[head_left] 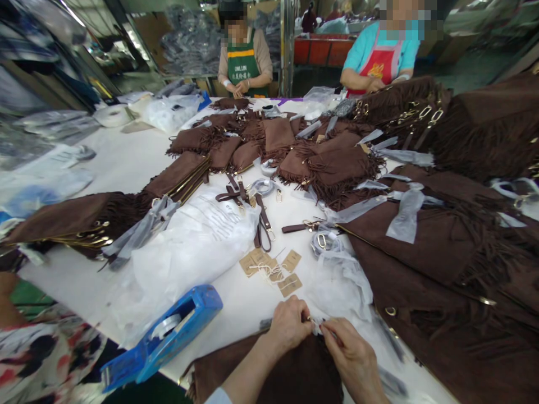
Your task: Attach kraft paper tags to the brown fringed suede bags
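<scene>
A dark brown suede-like bag [307, 373] lies at the table's near edge, under my forearms. Over its far right corner, my left hand [290, 322] is closed in a pinch. My right hand [351, 353] pinches close beside it, thumb against fingers. Between the fingertips shows a small pale bit with a metallic glint, too small to name. Just beyond my hands are several tan paper tags [290, 284] with white strings [269, 272]. Farther off lie brown wrist straps [263, 227] with gold clasps and a plastic-wrapped coiled strap [326, 244].
A blue tape dispenser [181, 331] stands left, near a white plastic bag [189, 241]. Fringed brown bags are piled at the back [278, 134], left [80, 219] and right [421, 252]. Two people in green [242, 64] and red [374, 67] aprons stand across the table; another person's patterned sleeve [46, 353] is at left.
</scene>
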A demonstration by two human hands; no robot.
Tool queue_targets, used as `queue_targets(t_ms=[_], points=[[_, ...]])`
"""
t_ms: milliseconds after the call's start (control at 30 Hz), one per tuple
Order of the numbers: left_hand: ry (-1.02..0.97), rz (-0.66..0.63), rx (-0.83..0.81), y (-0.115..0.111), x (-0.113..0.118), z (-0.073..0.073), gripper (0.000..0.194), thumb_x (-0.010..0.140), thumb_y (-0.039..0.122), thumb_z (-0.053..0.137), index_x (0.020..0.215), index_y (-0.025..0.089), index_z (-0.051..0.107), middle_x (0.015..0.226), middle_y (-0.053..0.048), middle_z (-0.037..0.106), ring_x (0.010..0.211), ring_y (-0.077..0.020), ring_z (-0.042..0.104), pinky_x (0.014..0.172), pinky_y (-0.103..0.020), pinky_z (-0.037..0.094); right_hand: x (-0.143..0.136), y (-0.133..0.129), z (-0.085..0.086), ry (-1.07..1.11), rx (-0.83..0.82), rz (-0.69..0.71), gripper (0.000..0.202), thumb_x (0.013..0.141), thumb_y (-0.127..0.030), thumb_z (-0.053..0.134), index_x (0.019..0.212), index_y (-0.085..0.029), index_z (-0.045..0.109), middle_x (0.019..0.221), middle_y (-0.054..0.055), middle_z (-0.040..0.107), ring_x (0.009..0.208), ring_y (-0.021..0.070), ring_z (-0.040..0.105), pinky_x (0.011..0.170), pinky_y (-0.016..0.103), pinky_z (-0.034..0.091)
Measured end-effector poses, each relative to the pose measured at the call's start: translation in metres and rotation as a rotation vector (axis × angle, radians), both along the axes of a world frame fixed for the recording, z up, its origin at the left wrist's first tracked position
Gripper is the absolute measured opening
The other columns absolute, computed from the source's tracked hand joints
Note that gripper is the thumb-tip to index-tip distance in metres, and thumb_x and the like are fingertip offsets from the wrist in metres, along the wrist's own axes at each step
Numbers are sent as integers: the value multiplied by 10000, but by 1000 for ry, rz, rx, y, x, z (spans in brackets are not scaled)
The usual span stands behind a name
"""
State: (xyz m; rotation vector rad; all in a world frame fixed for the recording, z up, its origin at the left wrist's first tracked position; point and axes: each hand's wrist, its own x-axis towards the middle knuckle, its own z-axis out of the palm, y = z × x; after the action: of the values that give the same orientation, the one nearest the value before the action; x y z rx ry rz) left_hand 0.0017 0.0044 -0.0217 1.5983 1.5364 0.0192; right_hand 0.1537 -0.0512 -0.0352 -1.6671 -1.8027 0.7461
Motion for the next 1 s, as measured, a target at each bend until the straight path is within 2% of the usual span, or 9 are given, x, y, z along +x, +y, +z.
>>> queue_targets(t_ms=[267,467,600,700,800,900,1000], points=[[21,-30,8,2,0,3,127,665,269,530,762,213,592,845,6,582,787,-154,534,730,-269,394,-3,5,4,-58,77,53,296,904,-363,395,789,-208,619,683,27,596,646,168,599,562,258,471],[30,-36,20,-1,1,11,235,645,238,515,865,200,591,905,-23,605,823,-181,545,791,-306,407,-8,5,1,-121,87,67,322,914,-357,376,803,-197,632,666,38,597,649,179,592,573,272,477],[-43,-16,-76,6,-3,18,307,647,205,493,929,184,614,900,-36,632,804,-183,553,769,-293,427,-11,6,2,-169,163,91,334,927,-324,355,792,-195,632,640,34,583,608,168,577,563,270,470],[-81,0,-168,16,-7,18,322,680,134,410,889,164,653,844,-33,652,813,-162,558,761,-257,428,-14,5,2,-202,232,105,305,921,-289,379,774,-186,626,611,29,570,593,166,577,562,271,468],[-111,-21,-257,26,-8,15,302,641,98,417,776,153,681,699,-5,633,707,-137,557,655,-218,432,-13,1,0,-206,303,114,241,904,-250,426,804,-169,629,617,39,590,593,166,590,562,270,472],[-142,-51,-348,29,-5,13,212,602,117,477,669,149,675,525,38,538,562,-115,506,509,-192,385,-9,-6,-3,-194,342,128,167,878,-221,483,862,-164,638,633,39,617,574,155,603,563,260,482],[-129,-64,-383,29,-2,14,126,573,128,522,585,140,647,454,56,453,505,-102,443,452,-191,334,-4,-11,-6,-174,323,159,140,857,-203,519,902,-177,649,633,25,626,556,141,612,568,243,495]])
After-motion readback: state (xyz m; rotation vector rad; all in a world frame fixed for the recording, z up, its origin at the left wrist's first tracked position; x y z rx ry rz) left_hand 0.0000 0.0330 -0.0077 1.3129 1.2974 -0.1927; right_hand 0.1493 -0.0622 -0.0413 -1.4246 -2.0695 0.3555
